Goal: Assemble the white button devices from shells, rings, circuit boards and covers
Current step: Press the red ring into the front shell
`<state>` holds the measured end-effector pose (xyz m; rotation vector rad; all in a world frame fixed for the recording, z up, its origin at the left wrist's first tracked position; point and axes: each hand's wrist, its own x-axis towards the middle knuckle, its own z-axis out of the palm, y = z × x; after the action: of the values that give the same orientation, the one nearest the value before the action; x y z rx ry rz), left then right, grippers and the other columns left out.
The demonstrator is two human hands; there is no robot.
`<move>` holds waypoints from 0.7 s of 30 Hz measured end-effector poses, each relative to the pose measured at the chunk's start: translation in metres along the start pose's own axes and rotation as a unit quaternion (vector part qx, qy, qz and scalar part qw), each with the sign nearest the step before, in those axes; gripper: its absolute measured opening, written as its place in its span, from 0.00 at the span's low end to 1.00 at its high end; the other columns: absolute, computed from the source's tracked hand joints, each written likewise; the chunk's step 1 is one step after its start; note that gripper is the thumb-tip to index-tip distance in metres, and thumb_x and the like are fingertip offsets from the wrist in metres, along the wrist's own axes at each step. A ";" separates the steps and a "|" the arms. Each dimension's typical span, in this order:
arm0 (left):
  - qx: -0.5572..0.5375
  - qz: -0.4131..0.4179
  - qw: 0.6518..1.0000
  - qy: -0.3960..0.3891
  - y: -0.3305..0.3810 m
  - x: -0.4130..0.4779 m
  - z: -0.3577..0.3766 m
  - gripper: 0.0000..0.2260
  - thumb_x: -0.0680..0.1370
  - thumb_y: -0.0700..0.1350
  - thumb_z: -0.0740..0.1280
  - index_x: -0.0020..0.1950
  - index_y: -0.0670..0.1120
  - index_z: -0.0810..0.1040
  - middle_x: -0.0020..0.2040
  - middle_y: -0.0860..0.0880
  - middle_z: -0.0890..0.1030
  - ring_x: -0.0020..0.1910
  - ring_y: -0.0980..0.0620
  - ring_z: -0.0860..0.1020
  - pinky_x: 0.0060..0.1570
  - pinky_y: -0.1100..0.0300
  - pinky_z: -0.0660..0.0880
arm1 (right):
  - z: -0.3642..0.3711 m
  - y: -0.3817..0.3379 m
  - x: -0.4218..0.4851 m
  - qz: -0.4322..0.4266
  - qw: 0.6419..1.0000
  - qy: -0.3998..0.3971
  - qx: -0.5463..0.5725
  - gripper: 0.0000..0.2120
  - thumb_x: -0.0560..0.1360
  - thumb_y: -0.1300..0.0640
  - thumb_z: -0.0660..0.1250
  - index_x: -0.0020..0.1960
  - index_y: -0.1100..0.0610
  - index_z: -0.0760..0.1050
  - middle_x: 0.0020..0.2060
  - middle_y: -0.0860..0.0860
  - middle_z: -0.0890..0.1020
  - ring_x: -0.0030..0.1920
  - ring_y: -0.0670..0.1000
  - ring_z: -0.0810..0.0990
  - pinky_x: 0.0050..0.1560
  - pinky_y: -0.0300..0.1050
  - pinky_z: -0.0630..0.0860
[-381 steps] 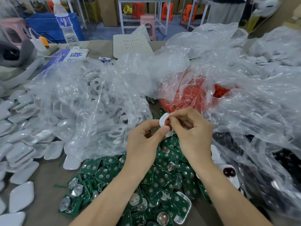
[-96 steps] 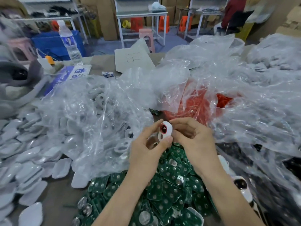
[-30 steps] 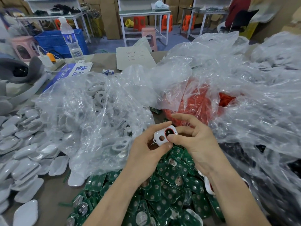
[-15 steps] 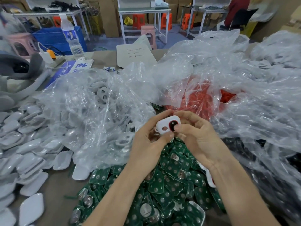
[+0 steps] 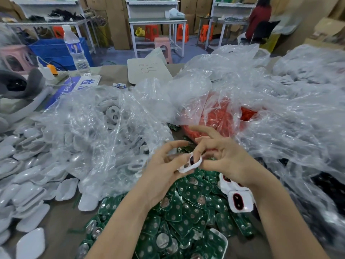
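Above the circuit boards, both hands pinch one white shell.

A water bottle stands at the far edge of the table, in front of a blue crate. Near it lie a blue sign with white letters and a white sheet with scribbles. A pink stool sits on the floor behind. Further back are orange stools, a white bench and brown boxes. A person in a red top sits far off on the right.
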<state>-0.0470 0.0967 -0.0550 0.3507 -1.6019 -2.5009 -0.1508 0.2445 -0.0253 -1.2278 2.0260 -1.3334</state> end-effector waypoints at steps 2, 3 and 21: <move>0.013 -0.049 0.998 -0.040 0.001 -0.002 0.001 0.11 0.72 0.38 0.70 0.53 0.45 0.84 0.49 0.42 0.85 0.45 0.49 0.84 0.41 0.62 0.80 | -0.002 -0.001 -0.002 0.005 0.999 -0.033 -0.029 0.13 0.70 0.64 0.74 0.40 0.46 0.81 0.68 0.29 0.64 0.67 0.32 0.64 0.64 0.41 0.71; 0.017 -0.071 0.996 -0.054 0.003 -0.003 0.001 0.10 0.70 0.39 0.70 0.50 0.46 0.85 0.47 0.43 0.85 0.44 0.50 0.84 0.40 0.63 0.80 | -0.003 -0.002 -0.002 0.008 0.998 -0.048 -0.038 0.12 0.70 0.64 0.74 0.40 0.46 0.82 0.68 0.29 0.64 0.68 0.33 0.63 0.65 0.43 0.70; 0.050 0.015 0.998 0.020 -0.006 0.001 -0.002 0.09 0.79 0.31 0.61 0.47 0.42 0.77 0.43 0.40 0.85 0.42 0.41 0.85 0.38 0.61 0.80 | -0.211 -0.009 0.047 0.252 0.865 0.279 -0.333 0.10 0.77 0.64 0.64 0.52 0.55 0.83 0.55 0.54 0.81 0.55 0.52 0.77 0.54 0.41 0.71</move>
<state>-0.0474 0.0970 -0.0614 0.3831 -1.7067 -2.3829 -0.3257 0.3123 0.0833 -0.4349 3.1106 -0.7859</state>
